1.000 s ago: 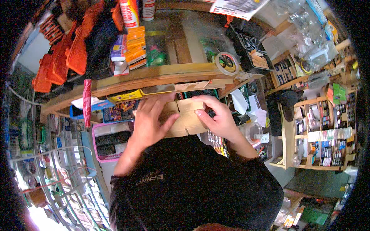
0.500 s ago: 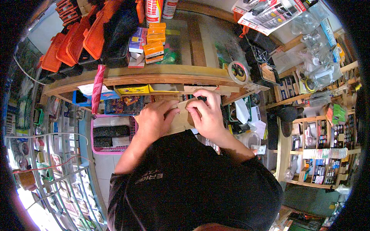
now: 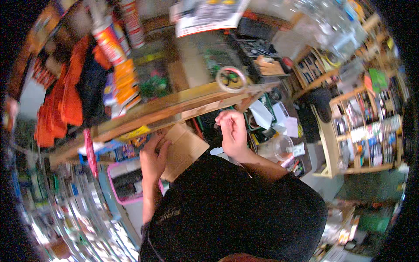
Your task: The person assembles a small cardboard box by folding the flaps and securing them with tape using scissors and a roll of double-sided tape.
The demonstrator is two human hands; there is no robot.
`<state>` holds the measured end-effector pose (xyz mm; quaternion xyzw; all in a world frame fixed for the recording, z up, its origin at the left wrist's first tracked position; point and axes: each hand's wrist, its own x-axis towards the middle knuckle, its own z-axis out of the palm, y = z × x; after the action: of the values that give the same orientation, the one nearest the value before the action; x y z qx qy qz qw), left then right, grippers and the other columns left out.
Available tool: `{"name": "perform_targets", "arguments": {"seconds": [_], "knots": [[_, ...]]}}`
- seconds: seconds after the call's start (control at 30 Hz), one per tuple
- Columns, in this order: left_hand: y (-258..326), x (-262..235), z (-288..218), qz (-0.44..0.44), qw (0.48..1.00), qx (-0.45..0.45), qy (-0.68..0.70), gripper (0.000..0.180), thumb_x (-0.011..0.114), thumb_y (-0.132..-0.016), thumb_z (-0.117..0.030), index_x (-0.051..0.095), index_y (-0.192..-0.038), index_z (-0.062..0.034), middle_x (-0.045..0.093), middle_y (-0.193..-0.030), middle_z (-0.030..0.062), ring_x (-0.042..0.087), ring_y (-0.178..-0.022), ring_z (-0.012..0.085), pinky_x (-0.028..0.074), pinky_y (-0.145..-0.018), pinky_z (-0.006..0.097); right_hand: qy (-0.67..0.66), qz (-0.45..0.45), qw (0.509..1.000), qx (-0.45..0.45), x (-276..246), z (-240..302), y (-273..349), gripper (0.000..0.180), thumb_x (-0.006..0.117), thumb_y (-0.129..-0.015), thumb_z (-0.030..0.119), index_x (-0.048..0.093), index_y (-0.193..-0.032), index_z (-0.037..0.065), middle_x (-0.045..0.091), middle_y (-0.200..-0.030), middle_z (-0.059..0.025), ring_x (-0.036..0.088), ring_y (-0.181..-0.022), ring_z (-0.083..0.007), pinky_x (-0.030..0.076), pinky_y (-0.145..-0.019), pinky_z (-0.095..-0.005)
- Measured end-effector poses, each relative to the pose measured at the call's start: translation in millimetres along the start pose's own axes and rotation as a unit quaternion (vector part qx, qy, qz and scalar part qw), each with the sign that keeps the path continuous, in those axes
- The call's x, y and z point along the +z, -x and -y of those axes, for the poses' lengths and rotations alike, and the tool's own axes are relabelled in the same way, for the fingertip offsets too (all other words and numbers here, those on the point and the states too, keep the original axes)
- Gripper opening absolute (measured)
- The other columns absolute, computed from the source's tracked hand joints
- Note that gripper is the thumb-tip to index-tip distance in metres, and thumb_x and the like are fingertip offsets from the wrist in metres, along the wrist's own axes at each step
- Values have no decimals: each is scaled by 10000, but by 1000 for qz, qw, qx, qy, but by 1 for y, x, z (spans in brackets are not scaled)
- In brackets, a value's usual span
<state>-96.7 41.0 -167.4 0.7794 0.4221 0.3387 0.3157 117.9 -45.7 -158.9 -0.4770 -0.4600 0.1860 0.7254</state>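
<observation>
My left hand (image 3: 153,155) grips a flat piece of brown cardboard (image 3: 185,150) by its left edge, thumb on the near face. The cardboard is tilted in front of my chest, and its lower part goes behind my black shirt. To its right, apart from it, my right hand (image 3: 233,133) is raised with the fingers curled in toward the thumb. Whatever may be between those fingertips is too small and blurred to name.
A wooden-framed glass counter (image 3: 174,102) runs across in front, with orange boxes (image 3: 126,83), orange bins (image 3: 72,98) and a tape roll (image 3: 231,80) on it. A pink basket (image 3: 126,183) stands at left. Right are papers (image 3: 260,114), a clear tub (image 3: 283,147) and stocked shelves (image 3: 366,126).
Both hands were together on the cardboard; now the right hand has come away from it, and the left holds it alone, showing more of its face. The whole view has turned and blurred.
</observation>
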Motion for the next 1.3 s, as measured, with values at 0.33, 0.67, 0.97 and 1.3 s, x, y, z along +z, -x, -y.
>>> {"name": "perform_targets", "arguments": {"seconds": [0.33, 0.67, 0.97, 1.3], "knots": [[8, 22, -11, 52, 992, -116, -22, 260, 661, -811, -124, 645, -1028, 18, 663, -963, 191, 648, -888, 287, 485, -803, 338, 243, -315, 917, -17, -138, -84, -59, 182, 524, -935, 173, 461, -1003, 16, 528, -874, -79, 510, -779, -149, 437, -702, -290], [7, 25, -13, -27, 993, -109, -19, 270, 670, -807, -121, 638, -1032, 26, 666, -949, 180, 643, -867, 260, 483, -793, 332, 241, -366, 898, 31, -135, -121, -59, 287, 580, -910, 280, 467, -922, 16, 497, -802, -76, 479, -748, -176, 428, -704, -325], [6, 35, -41, -161, 943, -179, 232, 248, 580, -910, -105, 560, -1109, 41, 615, -899, 39, 545, -817, 89, 439, -740, 232, 176, -249, 950, 73, -125, -85, -41, 207, 611, -901, 185, 469, -816, 63, 403, -722, 45, 345, -659, -67, 336, -598, -220], [2, 53, -44, -146, 853, -222, 448, 149, 489, -966, -153, 529, -1033, -26, 587, -867, -3, 509, -783, 55, 406, -713, 206, 48, 192, 976, 87, -27, 1, -37, 245, 648, -859, 143, 554, -1048, 20, 585, -836, -27, 548, -752, -83, 444, -638, -230]]}}
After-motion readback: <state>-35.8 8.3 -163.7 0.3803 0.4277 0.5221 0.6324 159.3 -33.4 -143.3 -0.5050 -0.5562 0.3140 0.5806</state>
